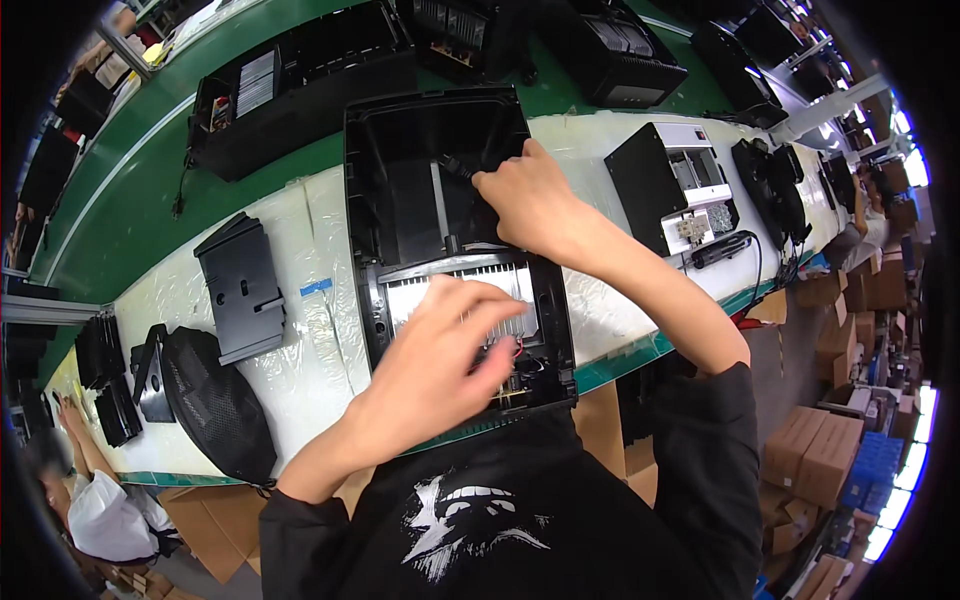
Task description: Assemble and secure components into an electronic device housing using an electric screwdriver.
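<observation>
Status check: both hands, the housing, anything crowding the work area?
Left hand on finned metal plate in black housing. Right hand pinching black cable inside it. Black bracket lies left, apart.

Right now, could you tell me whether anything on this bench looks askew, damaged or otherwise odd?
Nothing looks damaged or spilled. The open black housing lies slightly skewed on the white bench cover, under the left hand and the right hand. The clear film over the cover is wrinkled, and a loose strip of blue tape sits on it.
</observation>
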`<state>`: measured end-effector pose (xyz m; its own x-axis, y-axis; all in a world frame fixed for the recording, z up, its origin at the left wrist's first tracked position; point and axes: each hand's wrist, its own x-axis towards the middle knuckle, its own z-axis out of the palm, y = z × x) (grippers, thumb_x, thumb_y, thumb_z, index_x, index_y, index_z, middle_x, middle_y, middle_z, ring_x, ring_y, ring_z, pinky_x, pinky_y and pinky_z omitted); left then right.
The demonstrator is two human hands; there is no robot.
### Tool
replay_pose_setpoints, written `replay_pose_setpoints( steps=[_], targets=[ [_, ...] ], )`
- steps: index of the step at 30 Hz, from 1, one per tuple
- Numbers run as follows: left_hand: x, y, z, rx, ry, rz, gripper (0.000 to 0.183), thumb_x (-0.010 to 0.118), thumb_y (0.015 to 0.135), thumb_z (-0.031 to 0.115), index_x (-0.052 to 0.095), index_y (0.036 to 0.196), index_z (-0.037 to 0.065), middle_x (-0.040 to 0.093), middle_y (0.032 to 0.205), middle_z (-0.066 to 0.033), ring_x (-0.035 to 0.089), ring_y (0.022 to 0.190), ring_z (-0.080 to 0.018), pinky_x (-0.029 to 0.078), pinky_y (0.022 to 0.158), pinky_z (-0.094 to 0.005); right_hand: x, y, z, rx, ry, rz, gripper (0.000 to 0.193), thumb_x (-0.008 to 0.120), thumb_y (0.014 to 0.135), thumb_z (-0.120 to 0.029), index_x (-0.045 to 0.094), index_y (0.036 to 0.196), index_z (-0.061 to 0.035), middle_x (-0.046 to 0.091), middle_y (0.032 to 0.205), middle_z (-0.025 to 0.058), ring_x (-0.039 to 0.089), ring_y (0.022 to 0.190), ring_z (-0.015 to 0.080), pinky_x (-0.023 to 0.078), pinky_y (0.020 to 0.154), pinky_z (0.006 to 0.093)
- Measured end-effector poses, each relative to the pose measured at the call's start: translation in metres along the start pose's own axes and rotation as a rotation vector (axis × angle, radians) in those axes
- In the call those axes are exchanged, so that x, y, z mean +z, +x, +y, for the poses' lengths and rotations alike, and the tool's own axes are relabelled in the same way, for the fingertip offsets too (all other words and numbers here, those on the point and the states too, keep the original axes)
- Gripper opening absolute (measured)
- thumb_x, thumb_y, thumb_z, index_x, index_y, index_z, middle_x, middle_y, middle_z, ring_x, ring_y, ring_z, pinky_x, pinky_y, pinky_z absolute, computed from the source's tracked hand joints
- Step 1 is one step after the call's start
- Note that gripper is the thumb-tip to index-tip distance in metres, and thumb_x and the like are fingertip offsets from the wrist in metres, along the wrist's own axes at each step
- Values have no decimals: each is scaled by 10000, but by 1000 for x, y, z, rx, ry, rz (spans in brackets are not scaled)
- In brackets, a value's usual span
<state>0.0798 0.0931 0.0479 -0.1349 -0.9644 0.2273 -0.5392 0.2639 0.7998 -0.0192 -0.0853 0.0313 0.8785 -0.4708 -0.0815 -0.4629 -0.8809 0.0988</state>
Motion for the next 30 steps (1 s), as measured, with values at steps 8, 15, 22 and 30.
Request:
replay_pose_setpoints(
  steps=[8, 15, 22, 30],
  targets=[
    [34, 27, -9, 29, 114, -203, 326, 607, 798, 236, 606, 971, -40, 617, 873, -158, 588, 857, -316, 483, 747, -388, -28, -48, -12, 78, 295, 600, 274, 515, 689, 100, 601, 916, -29, 635, 792, 145, 625, 702, 305, 493, 611, 357],
    [44, 36, -11, 83, 96, -303, 230, 592, 796, 191, 556, 804, -36, 607, 724, -144, 593, 674, -334, 485, 601, -402, -51, -121, -25, 256, 598, 1238, 149, 547, 799, 161, 521, 908, 63, 633, 947, 263, 635, 926, 319, 496, 865, 388],
    [47, -2, 7, 267, 283, -214, 124, 584, 770, 99, 481, 753, 32, 513, 601, -59, 577, 526, -196, 439, 432, -292, 27, -239, -53, 876, 624, 1127, 116, 543, 869, 43, 493, 955, -17, 609, 1006, 153, 585, 918, 168, 466, 834, 282],
    [52, 16, 12, 277, 346, -376, 275, 621, 821, 295, 474, 821, 63, 487, 618, -15, 570, 527, -140, 433, 427, -260, 66, -242, -113, 1032, 735, 782, 357, 604, 809, -4, 485, 1144, 28, 545, 1095, 145, 545, 1023, 230, 450, 865, 332]
  ],
)
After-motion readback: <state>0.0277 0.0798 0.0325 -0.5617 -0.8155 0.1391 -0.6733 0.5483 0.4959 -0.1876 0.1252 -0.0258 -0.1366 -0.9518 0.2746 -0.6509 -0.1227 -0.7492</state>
